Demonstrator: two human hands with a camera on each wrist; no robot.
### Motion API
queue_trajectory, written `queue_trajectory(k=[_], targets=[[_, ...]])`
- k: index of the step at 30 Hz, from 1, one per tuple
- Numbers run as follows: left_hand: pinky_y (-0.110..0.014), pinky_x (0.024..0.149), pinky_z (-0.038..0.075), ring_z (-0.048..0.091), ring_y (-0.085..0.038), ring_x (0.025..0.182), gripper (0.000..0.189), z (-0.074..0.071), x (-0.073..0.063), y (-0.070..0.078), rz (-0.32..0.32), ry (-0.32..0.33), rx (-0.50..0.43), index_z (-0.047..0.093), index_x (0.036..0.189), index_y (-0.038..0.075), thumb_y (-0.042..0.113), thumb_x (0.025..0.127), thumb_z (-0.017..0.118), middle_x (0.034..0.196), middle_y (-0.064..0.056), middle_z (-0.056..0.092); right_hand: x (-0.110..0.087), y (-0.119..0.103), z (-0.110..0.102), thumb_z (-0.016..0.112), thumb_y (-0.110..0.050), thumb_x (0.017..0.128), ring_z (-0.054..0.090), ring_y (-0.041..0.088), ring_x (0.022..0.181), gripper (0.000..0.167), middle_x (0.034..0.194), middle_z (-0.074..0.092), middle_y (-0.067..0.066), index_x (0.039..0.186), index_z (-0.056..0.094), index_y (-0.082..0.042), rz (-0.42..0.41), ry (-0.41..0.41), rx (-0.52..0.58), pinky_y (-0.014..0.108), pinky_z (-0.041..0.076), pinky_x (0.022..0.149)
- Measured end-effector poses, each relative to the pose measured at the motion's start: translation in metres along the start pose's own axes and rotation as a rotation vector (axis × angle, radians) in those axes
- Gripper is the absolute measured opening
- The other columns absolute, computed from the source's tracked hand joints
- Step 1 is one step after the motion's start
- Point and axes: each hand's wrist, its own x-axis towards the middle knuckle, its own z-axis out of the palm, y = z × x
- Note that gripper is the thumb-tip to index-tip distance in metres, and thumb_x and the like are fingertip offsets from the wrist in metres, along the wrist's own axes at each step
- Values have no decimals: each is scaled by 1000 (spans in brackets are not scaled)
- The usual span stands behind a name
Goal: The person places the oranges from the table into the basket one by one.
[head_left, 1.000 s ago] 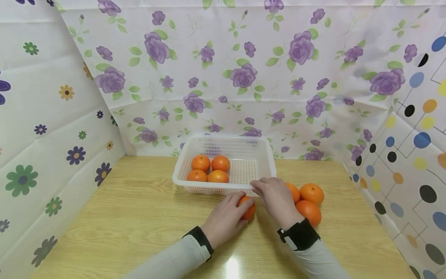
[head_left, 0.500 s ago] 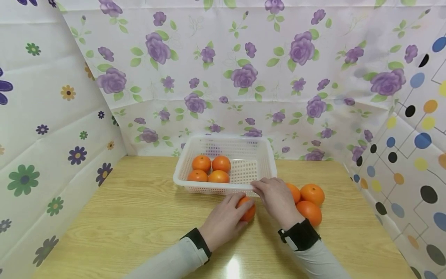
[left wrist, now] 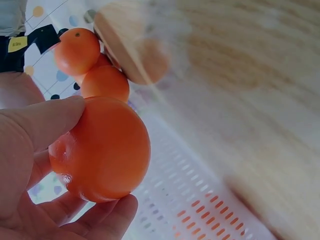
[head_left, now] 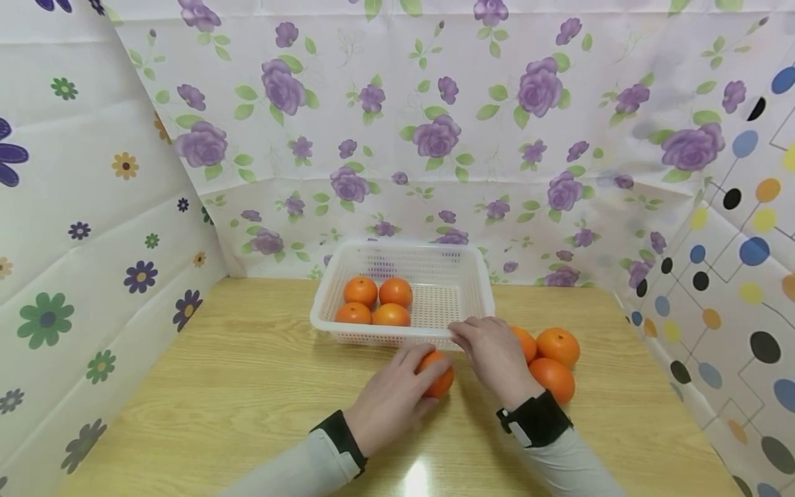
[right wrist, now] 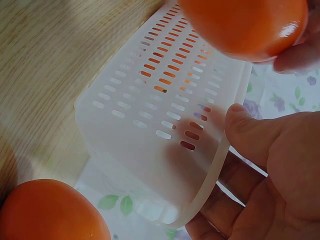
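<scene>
My left hand [head_left: 390, 399] grips an orange [left wrist: 107, 150] with the thumb on one side and the fingers on the other, just in front of a white plastic basket [head_left: 385, 334]. In the left wrist view the fingertips curl under the fruit. At the basket's front right corner, my right hand [head_left: 495, 357] pinches the rim, thumb outside and fingers inside, as the right wrist view shows. Several oranges [head_left: 391, 315] sit in the basket's left half. Three more oranges [head_left: 553, 379] lie on the table beside the right hand, one partly hidden behind it.
The wooden table [head_left: 248, 386] carries everything. A flowered sheet [head_left: 397, 124] stands right behind the basket. Patterned sheets close off the left and right sides. The basket's right half shows its bare slotted floor.
My left hand has drawn slightly left and toward me with the orange in its grip. The right hand stays on the basket rim, and the basket has not visibly moved.
</scene>
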Motion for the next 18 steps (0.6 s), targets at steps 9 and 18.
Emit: queue_trajectory(k=[9,18], targets=[[-42,110,55,56,-29,134,61,-19,-2,1,19,32,13,64,149,21,26,95,92,150,-12,56,0,1,0,82,-17,102,72,31,96,19,104,80,3,120,84,-12,-17,17,7,49,57,95],[-43,111,55,61,-31,133,63,-38,2,2,52,82,23,64,147,22,20,92,94,148,-14,59,-1,1,0,81,-18,103,73,32,97,18,103,80,3,119,84,-12,-16,20,10,50,57,97]])
